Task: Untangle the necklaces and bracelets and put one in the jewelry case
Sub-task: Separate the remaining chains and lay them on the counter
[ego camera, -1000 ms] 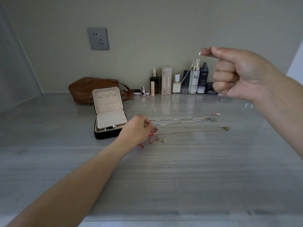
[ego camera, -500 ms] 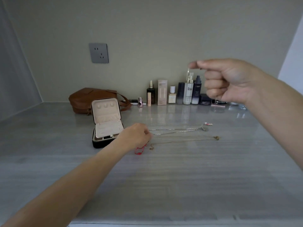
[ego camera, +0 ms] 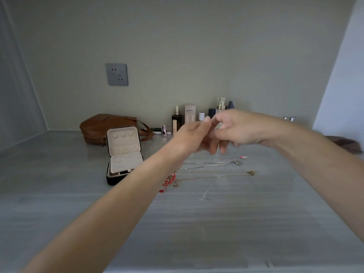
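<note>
- Grey, streaked stone-look tabletop [ego camera: 59, 194] spreads beneath two bare forearms, which reach in from the lower corners and meet in mid-air above it.
- The left hand [ego camera: 194, 134] is lifted, its thumb and fingertips drawn together and pointing to the right.
- The right hand [ego camera: 238, 129] faces it, with thumb and forefinger bent toward the left fingertips and the other fingers hanging loosely down.
- Both hands are blurred, and we cannot tell whether either one pinches a chain.
- On the tabletop below them lie thin silver chain necklaces [ego camera: 212, 163], stretched out left to right. Just in front are a fine gold chain necklace [ego camera: 216, 175] and a red cord bracelet [ego camera: 168, 181].
- A black jewelry case with cream lining [ego camera: 124, 156] stands open just left of the jewellery.
- Behind it rests a brown leather bag [ego camera: 110, 127].
- A row of small cosmetic bottles [ego camera: 190, 115] lines the beige wall [ego camera: 197, 46], which carries a grey wall socket [ego camera: 117, 74].
</note>
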Available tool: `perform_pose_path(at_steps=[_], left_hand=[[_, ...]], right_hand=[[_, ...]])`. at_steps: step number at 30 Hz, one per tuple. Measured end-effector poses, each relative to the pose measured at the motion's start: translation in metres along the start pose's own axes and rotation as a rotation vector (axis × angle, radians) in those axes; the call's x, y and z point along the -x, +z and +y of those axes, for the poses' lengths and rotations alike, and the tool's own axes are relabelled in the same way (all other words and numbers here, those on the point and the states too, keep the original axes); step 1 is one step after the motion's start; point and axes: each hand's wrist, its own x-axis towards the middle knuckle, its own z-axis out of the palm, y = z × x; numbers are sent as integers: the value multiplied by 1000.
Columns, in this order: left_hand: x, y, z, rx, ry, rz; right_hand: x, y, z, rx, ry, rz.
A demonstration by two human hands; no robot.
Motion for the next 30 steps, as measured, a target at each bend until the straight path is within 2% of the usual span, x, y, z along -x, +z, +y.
perform_pose_path(at_steps=[3, 5, 10, 12, 14, 16, 20, 26, 30], left_hand=[[6, 4, -1, 5, -173, 55], [11, 4, -2, -5, -217, 77], [13, 4, -10, -174, -157, 154], [14, 4, -11, -124, -161, 118], [16, 4, -12, 45, -156, 50], [18, 4, -13, 207, -122, 37], [20, 5, -13, 180, -88, 99], [21, 3, -11, 149, -32, 170], [21, 3, -10, 153, -45, 199]], right_hand=[[3, 6, 3, 44, 6, 24], [1, 10, 8, 70, 22, 76], [1, 16, 16, 9, -17, 222], [0, 16, 19, 3, -33, 305], [-1, 15, 23, -79, -43, 363], [-1, 13, 25, -227, -34, 367], [1, 12, 27, -409, -18, 302], [4, 10, 26, -436, 12, 267], [5, 8, 24, -341, -24, 356]])
